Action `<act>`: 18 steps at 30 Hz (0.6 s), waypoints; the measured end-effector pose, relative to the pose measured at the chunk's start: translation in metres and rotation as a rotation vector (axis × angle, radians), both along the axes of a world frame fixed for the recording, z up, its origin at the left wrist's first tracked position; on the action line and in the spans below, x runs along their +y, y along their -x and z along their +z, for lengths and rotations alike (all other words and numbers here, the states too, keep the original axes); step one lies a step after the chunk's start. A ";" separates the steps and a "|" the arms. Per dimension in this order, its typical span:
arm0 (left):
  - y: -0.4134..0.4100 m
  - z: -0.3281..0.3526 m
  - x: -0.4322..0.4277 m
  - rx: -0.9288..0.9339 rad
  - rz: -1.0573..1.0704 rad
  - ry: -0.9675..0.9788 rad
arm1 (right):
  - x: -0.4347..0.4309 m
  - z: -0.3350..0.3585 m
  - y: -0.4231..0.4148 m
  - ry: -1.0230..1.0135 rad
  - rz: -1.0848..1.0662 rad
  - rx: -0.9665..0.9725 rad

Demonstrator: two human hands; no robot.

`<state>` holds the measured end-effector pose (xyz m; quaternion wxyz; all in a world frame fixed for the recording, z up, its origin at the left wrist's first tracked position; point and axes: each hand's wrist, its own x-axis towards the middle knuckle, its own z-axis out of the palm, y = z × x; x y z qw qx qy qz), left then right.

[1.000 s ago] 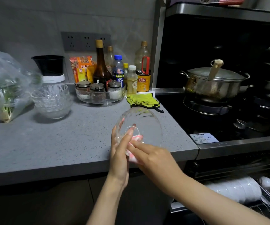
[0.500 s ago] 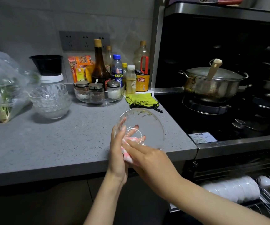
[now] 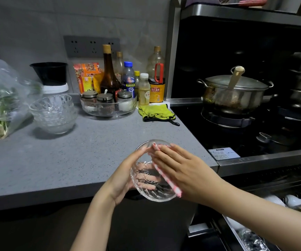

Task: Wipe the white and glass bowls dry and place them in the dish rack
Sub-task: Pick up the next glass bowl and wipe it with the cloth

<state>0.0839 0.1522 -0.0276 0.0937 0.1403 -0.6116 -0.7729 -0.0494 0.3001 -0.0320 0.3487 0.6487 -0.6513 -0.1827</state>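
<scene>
I see the glass bowl [image 3: 153, 180] held in the air, tilted, just over the front edge of the tabletop [image 3: 55, 160] near its right corner. The left hand [image 3: 126, 175] cups it from outside, its fingers curled round the far wall and showing through the glass. The right hand [image 3: 184, 171] lies flat with straight fingers, pressing a pink-and-white cloth [image 3: 175, 189] against the bowl's near side.

Right of the hands, the tabletop ends against the steel rim of the stove [image 3: 254, 160], where a white sticker [image 3: 224, 153] carries print too small for me to read. A lidded pot [image 3: 235, 95] sits on a burner behind it. Low on the right, under the stove, is the dish rack [image 3: 235, 230] with white dishes [image 3: 273, 200] in it.

Further back on the tabletop lie a green mitt [image 3: 155, 113], a glass tray of jars [image 3: 108, 105] and a row of bottles. One has a yellow label [image 3: 156, 89] with Chinese characters I cannot make out. To the left stand a stack of glass bowls [image 3: 53, 115] and a plastic bag of greens [image 3: 3, 98].

Bare grey tabletop runs from that stack to the front edge, left of the hands.
</scene>
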 end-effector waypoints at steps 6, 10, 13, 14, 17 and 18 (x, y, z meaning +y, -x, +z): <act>0.006 -0.002 0.012 0.145 0.225 -0.023 | 0.001 -0.007 -0.042 0.091 -0.059 -0.450; 0.009 -0.003 0.022 0.191 0.232 -0.120 | -0.011 0.000 -0.054 0.098 -0.024 -0.648; 0.008 0.001 0.023 0.242 0.237 -0.142 | -0.020 0.004 -0.046 0.193 -0.144 -0.558; 0.007 0.003 0.022 0.256 0.270 -0.142 | -0.023 0.004 -0.046 0.220 -0.180 -0.517; 0.007 0.005 0.018 0.275 0.376 -0.141 | -0.027 -0.006 -0.051 0.302 -0.078 -0.462; 0.006 0.005 0.019 0.277 0.383 -0.148 | -0.029 -0.007 -0.054 0.325 -0.008 -0.478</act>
